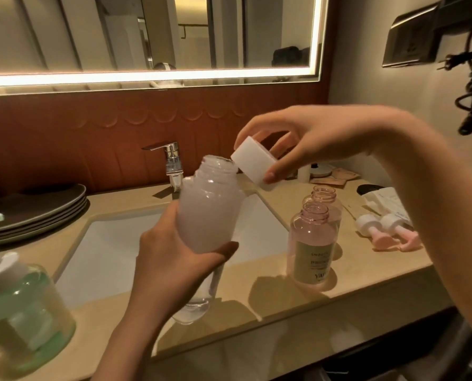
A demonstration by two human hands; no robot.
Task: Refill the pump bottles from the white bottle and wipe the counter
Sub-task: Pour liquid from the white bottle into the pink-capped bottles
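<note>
My left hand [174, 259] grips the white bottle [208, 207] round its lower half and holds it up over the sink, mouth uncovered. My right hand [306, 144] pinches the bottle's white cap [252, 162] just beside the mouth, tilted and off the neck. Two pink pump bottles stand without tops on the counter at the right: the near one [311, 248] carries a label, the far one [325, 199] stands right behind it. Their two pump heads [386, 229] lie on the counter further right.
A white sink [114, 248] with a chrome tap [171, 163] is set in the beige counter [284, 303]. Dark plates [37, 207] are stacked at the left. A green pump bottle [20, 306] stands at the near left. A clear container [199, 298] stands below my left hand. Packets lie at the back right.
</note>
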